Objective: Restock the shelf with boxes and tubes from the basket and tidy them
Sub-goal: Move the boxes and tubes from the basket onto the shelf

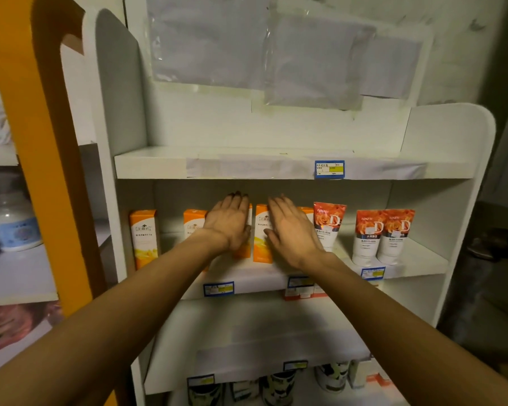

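Several orange boxes stand upright on the middle shelf (417, 259) of a white rack. One box (143, 237) stands alone at the far left. My left hand (228, 222) lies flat against a box (192, 225) and hides most of another beside it. My right hand (291, 230) rests, fingers straight, against the side of a middle box (261, 238). To the right stand three orange-and-white tubes, one (328, 224) near my right hand and two (383, 235) further right. Neither hand grips anything. No basket is in view.
The top shelf (159, 162) holds nothing and carries a blue price tag (329, 169). Below, a bare shelf (247, 332), then dark-patterned tubs (277, 388) at the bottom. An orange frame (35, 142) and a neighbouring shelf with a white jar (14, 227) stand to the left.
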A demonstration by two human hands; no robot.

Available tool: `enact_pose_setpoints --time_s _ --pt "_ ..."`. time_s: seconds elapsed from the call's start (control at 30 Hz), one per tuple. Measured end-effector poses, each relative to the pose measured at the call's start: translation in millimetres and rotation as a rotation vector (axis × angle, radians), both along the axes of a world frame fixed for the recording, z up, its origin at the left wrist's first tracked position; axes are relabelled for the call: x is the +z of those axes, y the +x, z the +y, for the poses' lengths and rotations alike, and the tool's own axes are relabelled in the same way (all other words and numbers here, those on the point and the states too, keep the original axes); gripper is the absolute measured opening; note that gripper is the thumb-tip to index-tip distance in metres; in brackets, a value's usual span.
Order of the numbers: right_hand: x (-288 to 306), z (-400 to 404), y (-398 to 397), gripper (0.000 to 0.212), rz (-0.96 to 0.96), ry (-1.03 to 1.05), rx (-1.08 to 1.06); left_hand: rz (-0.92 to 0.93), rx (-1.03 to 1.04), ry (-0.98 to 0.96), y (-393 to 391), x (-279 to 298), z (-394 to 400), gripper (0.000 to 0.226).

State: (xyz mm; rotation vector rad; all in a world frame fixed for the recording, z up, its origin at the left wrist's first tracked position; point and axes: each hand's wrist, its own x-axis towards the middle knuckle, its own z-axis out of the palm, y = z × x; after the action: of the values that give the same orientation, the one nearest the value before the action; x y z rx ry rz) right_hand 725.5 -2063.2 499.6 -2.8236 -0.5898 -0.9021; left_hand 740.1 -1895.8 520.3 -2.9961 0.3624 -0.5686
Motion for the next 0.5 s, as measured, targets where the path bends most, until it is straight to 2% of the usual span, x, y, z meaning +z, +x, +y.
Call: enact_pose_setpoints --time_s 0.13,0.3,0.5 --pt "-1 -15 -17 0.072 0.003 -0.114 -0.045 0.018 0.011 0.035 -17 -3 0 0.082" --pt "-6 -30 -39 0.071 0.060 -0.133 -0.085 -0.017 -0.010 0.100 -41 -2 -5 0.084" --pt "-27 -58 -81 0.071 0.120 -0.153 -0.104 0.001 -0.045 0.067 -67 -16 -17 0.088"
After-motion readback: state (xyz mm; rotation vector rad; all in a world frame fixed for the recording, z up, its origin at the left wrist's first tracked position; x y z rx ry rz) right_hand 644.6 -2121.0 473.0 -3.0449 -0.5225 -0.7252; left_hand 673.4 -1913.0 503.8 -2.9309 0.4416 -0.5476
